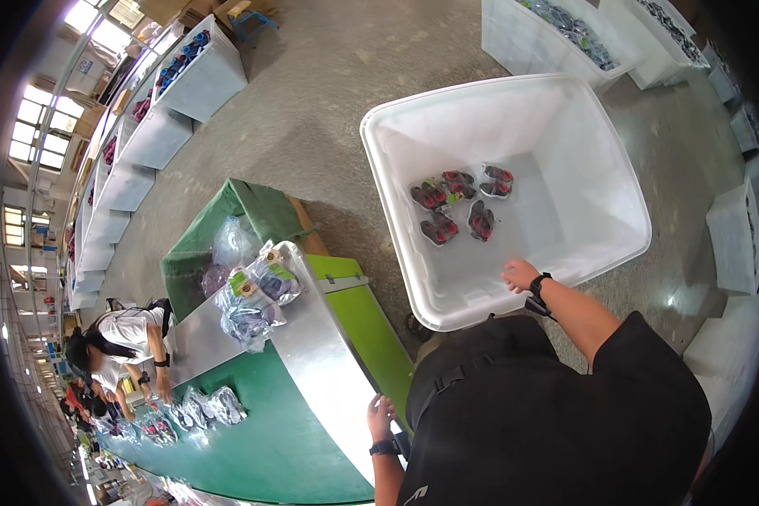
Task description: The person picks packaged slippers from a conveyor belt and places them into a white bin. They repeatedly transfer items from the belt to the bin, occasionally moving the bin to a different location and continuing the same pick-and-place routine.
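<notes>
My right hand (519, 275) is over the near side of a large white plastic bin (565, 135). Its fingers are loosely bent and apart, and I see nothing in them. On the bin's floor lie several clear-bagged pairs of black and red shoes (481, 220), beyond that hand. My left hand (380, 417) hangs beside the metal end plate (316, 337) of a conveyor table, its fingers slightly curled and nothing visible in them. At the table's far corner sit bagged shoes (249, 308) in a pile, greyish-purple through the plastic.
A green conveyor belt (270, 422) runs to the left, carrying more bagged shoes (202, 407). A person in a white shirt (131, 333) reaches over it. A green cloth-covered box (219, 219) stands behind the table. White bins of shoes (177, 84) line the left; others (548, 42) stand at the far right.
</notes>
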